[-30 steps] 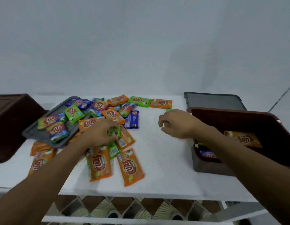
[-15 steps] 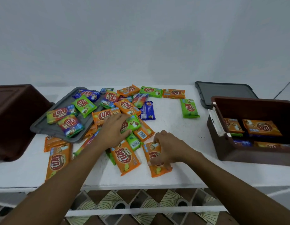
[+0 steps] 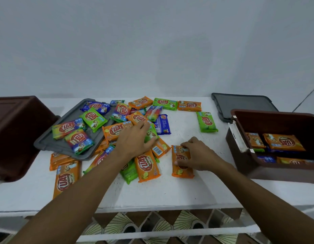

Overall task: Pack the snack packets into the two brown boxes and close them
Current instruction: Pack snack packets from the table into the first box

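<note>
I look down at the white desk (image 3: 170,191). My right grip (image 3: 196,154) is curled on an orange packet (image 3: 181,170) just right of the middle of the frame. My fingers bend over its top and my thumb is near its left edge, so I have hold of it. The packet lies flat. Its long side runs up and down the frame, one short end to the wall and one to me.

My left grip (image 3: 135,141) lies on a green packet (image 3: 151,134) in the pile, fingers almost straight, not closed round it. More snack packets (image 3: 115,131) lie loose left of the middle, some on a grey tray (image 3: 52,145).

The right brown box (image 3: 275,114) at the right edge is open with packets inside. The left brown box (image 3: 15,134) is at the left edge.

I think I should pinch the orange packet by both long edges, lift it straight up, keep it flat, and lay it beside the others.
</note>
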